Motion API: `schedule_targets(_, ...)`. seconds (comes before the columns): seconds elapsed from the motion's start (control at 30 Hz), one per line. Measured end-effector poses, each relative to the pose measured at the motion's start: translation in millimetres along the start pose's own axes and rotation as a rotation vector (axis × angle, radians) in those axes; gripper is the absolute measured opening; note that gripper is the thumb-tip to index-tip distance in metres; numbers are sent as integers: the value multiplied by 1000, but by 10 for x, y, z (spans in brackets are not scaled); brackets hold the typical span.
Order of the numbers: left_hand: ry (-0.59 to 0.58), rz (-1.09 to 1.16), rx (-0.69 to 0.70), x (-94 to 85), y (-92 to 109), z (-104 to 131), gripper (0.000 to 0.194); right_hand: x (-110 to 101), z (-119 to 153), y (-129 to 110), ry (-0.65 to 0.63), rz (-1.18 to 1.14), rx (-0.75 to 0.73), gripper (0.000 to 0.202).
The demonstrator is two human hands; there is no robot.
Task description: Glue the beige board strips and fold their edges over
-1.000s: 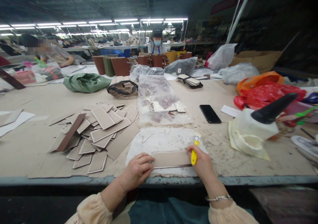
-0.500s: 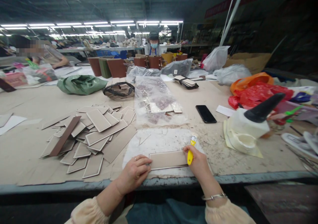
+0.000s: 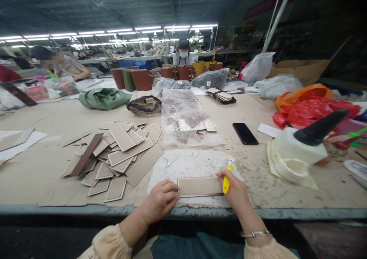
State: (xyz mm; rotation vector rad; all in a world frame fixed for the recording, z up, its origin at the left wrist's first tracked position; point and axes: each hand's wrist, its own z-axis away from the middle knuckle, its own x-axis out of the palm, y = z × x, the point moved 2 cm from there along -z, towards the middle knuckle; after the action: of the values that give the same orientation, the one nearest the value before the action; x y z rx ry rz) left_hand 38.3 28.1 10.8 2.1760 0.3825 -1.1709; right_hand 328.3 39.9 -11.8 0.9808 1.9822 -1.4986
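A long beige panel with a dark edge lies flat on a white, stained sheet near the table's front edge. At its left end, my left hand has its fingers closed on the panel's short edge. My right hand holds a small yellow-handled brush with its pale head pointing away from me. The fingertips of that hand also touch the panel's right end. To the left lies a loose heap of similar beige panels, with a brown strip across it.
A white jug with a black spout stands at right, beside a black phone. Behind the sheet lies a clear plastic bag. A green bag and red plastic lie farther out. Co-workers sit beyond.
The head view has swung slightly left, so everything appears farther right. Both hands keep their places at the panel's ends, and the brush stays in my right hand.
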Motion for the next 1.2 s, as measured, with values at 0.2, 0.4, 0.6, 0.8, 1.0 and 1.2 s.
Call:
schedule_targets(0.2,19,-25,13,-7,12,3,19,15,11,9,19,2,-9,16)
schedule_targets(0.4,18,-32,30,1,18,-2,17,-5,11,-46,29,13,-24,18)
schedule_targets(0.6,18,-9,26,-8,25,-29,17,-146,5,-95,15,82,1,19)
schedule_targets(0.8,4,-3,29,0,11,-26,17,-296,-10,47,126,161,48,21)
schedule_targets(1.0,20,7,35,-6,21,-35,17,-361,10,133,99,121,58,19)
schedule_targets(1.2,19,20,23,-12,38,-51,17,-291,31,129,-6,50,70,15)
